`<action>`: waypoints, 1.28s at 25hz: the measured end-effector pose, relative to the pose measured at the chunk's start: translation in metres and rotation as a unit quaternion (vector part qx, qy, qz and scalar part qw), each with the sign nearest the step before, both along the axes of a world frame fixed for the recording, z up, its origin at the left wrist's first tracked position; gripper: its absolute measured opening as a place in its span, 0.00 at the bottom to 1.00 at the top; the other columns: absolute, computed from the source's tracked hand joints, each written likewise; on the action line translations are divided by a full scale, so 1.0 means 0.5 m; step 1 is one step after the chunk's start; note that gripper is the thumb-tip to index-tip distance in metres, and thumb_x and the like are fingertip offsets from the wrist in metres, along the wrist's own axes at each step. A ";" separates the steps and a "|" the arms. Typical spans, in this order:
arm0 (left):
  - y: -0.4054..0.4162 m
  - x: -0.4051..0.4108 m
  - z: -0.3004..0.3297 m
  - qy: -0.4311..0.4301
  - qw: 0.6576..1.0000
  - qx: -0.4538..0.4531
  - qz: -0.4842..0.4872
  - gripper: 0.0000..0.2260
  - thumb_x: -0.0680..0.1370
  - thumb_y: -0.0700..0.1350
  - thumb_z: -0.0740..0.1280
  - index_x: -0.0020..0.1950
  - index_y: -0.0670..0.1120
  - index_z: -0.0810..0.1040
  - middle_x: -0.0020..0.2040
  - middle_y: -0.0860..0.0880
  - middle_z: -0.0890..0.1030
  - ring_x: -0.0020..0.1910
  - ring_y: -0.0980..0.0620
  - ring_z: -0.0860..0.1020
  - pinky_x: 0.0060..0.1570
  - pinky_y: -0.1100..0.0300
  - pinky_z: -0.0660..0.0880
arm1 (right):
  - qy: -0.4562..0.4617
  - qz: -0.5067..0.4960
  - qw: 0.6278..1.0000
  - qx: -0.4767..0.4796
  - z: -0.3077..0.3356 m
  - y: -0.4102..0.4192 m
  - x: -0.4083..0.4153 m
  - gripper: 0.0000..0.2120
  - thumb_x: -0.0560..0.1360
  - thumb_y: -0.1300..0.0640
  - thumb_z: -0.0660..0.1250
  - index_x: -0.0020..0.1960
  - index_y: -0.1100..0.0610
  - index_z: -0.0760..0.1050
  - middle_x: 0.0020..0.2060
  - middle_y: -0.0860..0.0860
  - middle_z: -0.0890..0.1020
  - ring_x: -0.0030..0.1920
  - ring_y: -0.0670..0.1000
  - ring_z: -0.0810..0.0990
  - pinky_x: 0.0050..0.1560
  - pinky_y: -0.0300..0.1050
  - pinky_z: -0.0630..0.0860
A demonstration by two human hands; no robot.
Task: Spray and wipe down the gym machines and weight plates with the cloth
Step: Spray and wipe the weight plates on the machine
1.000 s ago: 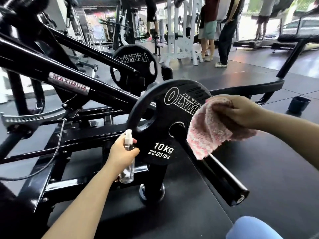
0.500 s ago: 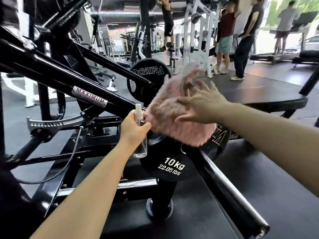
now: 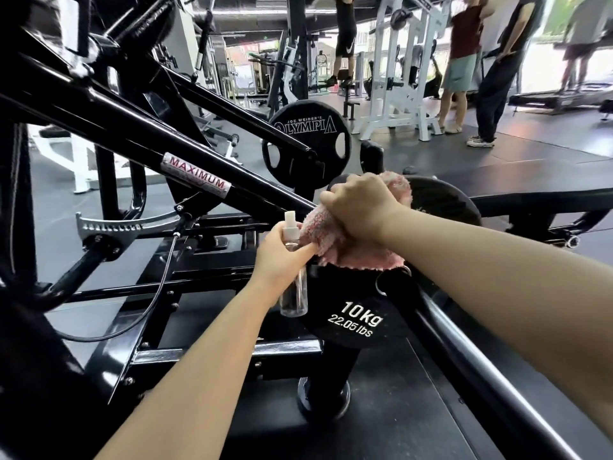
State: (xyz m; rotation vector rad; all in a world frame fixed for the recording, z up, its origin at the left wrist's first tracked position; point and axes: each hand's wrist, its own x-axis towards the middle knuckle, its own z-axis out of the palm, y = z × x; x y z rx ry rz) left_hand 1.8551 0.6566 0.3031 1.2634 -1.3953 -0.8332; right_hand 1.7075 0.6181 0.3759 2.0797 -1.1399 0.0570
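Wiping under way at centre frame: the right hand (image 3: pixel 360 207) gripped the pink cloth (image 3: pixel 335 242) against the top of the 10 kg plate (image 3: pixel 356 313), the left hand (image 3: pixel 282 257) clasped the spray bottle (image 3: pixel 293 293), while the far plate (image 3: pixel 306 144) and frame apparently awaited cleaning.

1. Bright daylight comes in from the windows (image 3: pixel 547 58) at the far right. They look washed out and white.
2. The near part of the room is darker.
3. The black machine bars (image 3: pixel 139 127) have shiny white streaks of glare.
4. Straight bars bend near the edges, from the wide lens.
5. The people (image 3: pixel 464 61) far away look a bit soft and blurry.
6. The writing on the weight plate (image 3: pixel 358 320) is sharp.
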 end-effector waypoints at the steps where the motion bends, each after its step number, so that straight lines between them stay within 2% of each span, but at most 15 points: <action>1: -0.001 0.009 -0.010 0.008 1.000 0.015 -0.001 0.12 0.72 0.39 0.72 0.50 0.50 0.74 0.44 0.51 0.79 0.43 0.54 0.77 0.46 0.62 0.73 | 0.000 0.003 0.999 0.035 0.005 -0.005 0.001 0.11 0.70 0.59 0.65 0.52 0.54 0.75 0.48 0.51 0.82 0.50 0.57 0.81 0.40 0.45 0.70; 3: 0.000 0.027 -0.040 0.018 0.998 0.059 0.006 0.11 0.72 0.40 0.72 0.51 0.50 0.74 0.43 0.51 0.78 0.43 0.53 0.77 0.43 0.62 0.73 | 0.032 -0.022 0.993 0.113 0.022 -0.015 0.001 0.13 0.70 0.57 0.64 0.54 0.53 0.74 0.50 0.50 0.80 0.54 0.55 0.79 0.41 0.44 0.68; 6: 0.009 0.035 -0.070 0.049 0.993 0.105 0.019 0.11 0.73 0.40 0.72 0.52 0.47 0.75 0.41 0.50 0.75 0.38 0.55 0.73 0.36 0.63 0.70 | 0.047 -0.073 0.975 0.205 0.064 -0.035 0.005 0.16 0.69 0.57 0.66 0.56 0.54 0.75 0.46 0.50 0.79 0.51 0.55 0.77 0.40 0.42 0.67; 9: 0.016 0.028 -0.066 0.063 0.995 0.076 0.028 0.11 0.72 0.37 0.72 0.51 0.47 0.75 0.42 0.49 0.77 0.41 0.54 0.75 0.43 0.63 0.72 | 0.042 -0.148 0.937 0.313 0.072 -0.041 0.022 0.17 0.68 0.59 0.69 0.57 0.55 0.76 0.42 0.50 0.77 0.47 0.54 0.77 0.42 0.41 0.70; 10: 0.019 0.027 -0.066 0.060 0.995 0.072 0.029 0.12 0.72 0.37 0.72 0.51 0.47 0.75 0.42 0.50 0.77 0.41 0.54 0.75 0.43 0.64 0.72 | 0.052 -0.142 0.943 0.296 0.068 -0.031 0.025 0.17 0.68 0.59 0.69 0.57 0.54 0.76 0.44 0.50 0.78 0.48 0.54 0.77 0.41 0.42 0.70; 13: 0.030 0.024 -0.079 0.057 0.995 0.074 0.041 0.12 0.71 0.38 0.72 0.50 0.49 0.75 0.41 0.52 0.77 0.38 0.56 0.75 0.39 0.65 0.71 | 0.106 -0.052 0.983 0.139 0.030 0.007 0.028 0.14 0.71 0.60 0.65 0.56 0.53 0.73 0.50 0.51 0.79 0.54 0.56 0.77 0.40 0.45 0.68; 15: 0.035 0.019 -0.087 0.072 0.993 0.077 0.051 0.11 0.70 0.39 0.73 0.49 0.49 0.76 0.41 0.50 0.79 0.39 0.55 0.76 0.38 0.65 0.72 | 0.129 0.005 0.986 0.109 -0.015 0.025 0.051 0.10 0.74 0.59 0.61 0.55 0.54 0.72 0.52 0.51 0.79 0.55 0.57 0.76 0.43 0.46 0.67; 16: 0.035 0.018 -0.088 0.087 0.992 0.078 0.050 0.11 0.70 0.39 0.74 0.49 0.47 0.76 0.41 0.50 0.80 0.39 0.55 0.76 0.38 0.66 0.72 | 0.154 0.045 0.983 0.086 -0.050 0.027 0.072 0.08 0.74 0.57 0.63 0.53 0.53 0.75 0.49 0.50 0.80 0.52 0.56 0.77 0.42 0.46 0.67; 18: 0.035 0.017 -0.088 0.122 0.988 0.089 0.042 0.12 0.69 0.39 0.75 0.49 0.43 0.77 0.40 0.49 0.80 0.38 0.55 0.76 0.38 0.66 0.72 | 0.209 0.079 0.974 0.025 -0.102 0.033 0.105 0.04 0.65 0.50 0.71 0.37 0.49 0.79 0.34 0.47 0.81 0.38 0.51 0.79 0.35 0.43 0.70; 20: 0.034 0.019 -0.092 0.147 0.984 0.099 0.038 0.13 0.68 0.40 0.76 0.49 0.43 0.77 0.40 0.49 0.80 0.38 0.55 0.76 0.39 0.64 0.72 | 0.221 0.091 0.971 0.032 -0.113 0.016 0.105 0.08 0.57 0.51 0.75 0.27 0.49 0.76 0.25 0.45 0.76 0.28 0.47 0.76 0.28 0.39 0.67; 23: 0.030 0.021 -0.098 0.110 0.989 0.090 0.039 0.13 0.68 0.44 0.76 0.48 0.45 0.77 0.40 0.50 0.81 0.38 0.55 0.76 0.38 0.65 0.72 | 0.225 0.141 0.964 -0.022 -0.102 0.005 0.059 0.05 0.63 0.59 0.67 0.32 0.49 0.76 0.27 0.45 0.76 0.29 0.48 0.76 0.28 0.39 0.67; 25: 0.021 0.021 -0.090 0.083 0.993 0.069 0.047 0.11 0.69 0.44 0.76 0.46 0.47 0.76 0.41 0.51 0.80 0.39 0.56 0.76 0.40 0.64 0.71 | 0.155 0.152 0.975 -0.054 -0.074 0.001 0.019 0.12 0.67 0.61 0.57 0.40 0.50 0.78 0.31 0.46 0.78 0.32 0.49 0.77 0.29 0.41 0.70; 28: 0.007 0.018 -0.068 0.066 0.995 0.049 0.057 0.11 0.69 0.43 0.75 0.44 0.51 0.75 0.42 0.51 0.79 0.40 0.55 0.75 0.41 0.63 0.72 | 0.007 0.135 0.984 -0.119 -0.050 -0.016 -0.065 0.16 0.73 0.61 0.56 0.59 0.56 0.72 0.45 0.52 0.82 0.39 0.56 0.80 0.35 0.51 0.78; 30: 0.001 0.012 -0.049 0.061 0.996 0.037 0.051 0.11 0.70 0.42 0.75 0.44 0.50 0.74 0.40 0.52 0.78 0.39 0.56 0.75 0.40 0.63 0.71 | -0.104 0.099 0.981 -0.128 -0.075 -0.013 -0.113 0.19 0.75 0.59 0.54 0.65 0.61 0.67 0.58 0.59 0.79 0.53 0.61 0.80 0.56 0.59 0.74; 32: -0.006 0.003 -0.033 0.081 0.995 0.022 0.045 0.11 0.70 0.40 0.75 0.44 0.50 0.74 0.40 0.54 0.79 0.41 0.55 0.78 0.45 0.61 0.73 | -0.197 0.021 0.974 -0.111 -0.122 0.016 -0.128 0.26 0.75 0.57 0.50 0.71 0.65 0.58 0.68 0.65 0.69 0.66 0.66 0.70 0.70 0.58 0.61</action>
